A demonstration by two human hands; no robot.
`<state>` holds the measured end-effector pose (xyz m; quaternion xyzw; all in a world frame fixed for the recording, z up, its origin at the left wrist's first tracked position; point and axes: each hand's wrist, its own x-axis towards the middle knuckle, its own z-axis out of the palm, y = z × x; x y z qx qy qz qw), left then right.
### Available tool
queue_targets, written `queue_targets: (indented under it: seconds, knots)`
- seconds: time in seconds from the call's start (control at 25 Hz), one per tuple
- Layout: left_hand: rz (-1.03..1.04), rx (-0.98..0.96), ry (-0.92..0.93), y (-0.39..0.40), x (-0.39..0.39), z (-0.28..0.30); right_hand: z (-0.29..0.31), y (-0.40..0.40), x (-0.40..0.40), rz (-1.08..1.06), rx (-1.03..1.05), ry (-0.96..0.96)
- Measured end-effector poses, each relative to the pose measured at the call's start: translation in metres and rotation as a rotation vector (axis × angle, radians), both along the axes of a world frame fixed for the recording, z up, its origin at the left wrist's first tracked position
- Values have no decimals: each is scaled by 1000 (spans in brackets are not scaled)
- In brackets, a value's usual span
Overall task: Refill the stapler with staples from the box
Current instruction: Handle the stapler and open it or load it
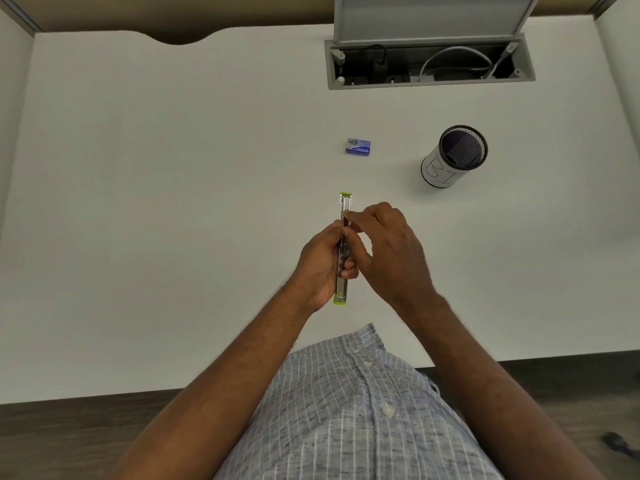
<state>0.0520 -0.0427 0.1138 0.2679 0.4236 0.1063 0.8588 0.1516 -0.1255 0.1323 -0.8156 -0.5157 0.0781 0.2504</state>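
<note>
A lime-green and metal stapler [345,206] is folded fully open and held lengthwise above the white desk, its metal channel facing up. My left hand [320,263] grips it around the middle from the left. My right hand [388,244] comes in from the right, thumb and forefinger pinched at the channel near the far half; whether staples are between the fingertips is too small to tell. A small blue staple box [358,146] lies closed on the desk beyond the stapler, apart from both hands.
A black mesh pen cup [453,155] with a white paper label stands to the right of the box. An open cable hatch [429,62] with wires sits at the desk's [173,168] far right. The desk's near edge is at my shirt.
</note>
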Motion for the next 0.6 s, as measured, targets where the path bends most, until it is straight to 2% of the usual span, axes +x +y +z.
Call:
queue_targets:
  seconds: [0.12,0.2,0.36,0.48,0.6]
  knots:
    - [44,-60,-38,5,0,2,4,-3,2,31,22,116]
    - [80,-140,-90,10,-1,4,7,-10,6,127,28,190]
    - [143,-267,-157,19,-1,5,9,-24,12,315,-120,247]
    - [123,-260,-192,17,-2,6,8,-24,10,319,-164,200]
    - [77,-243,-212,15,-2,9,8,-22,9,283,-62,360]
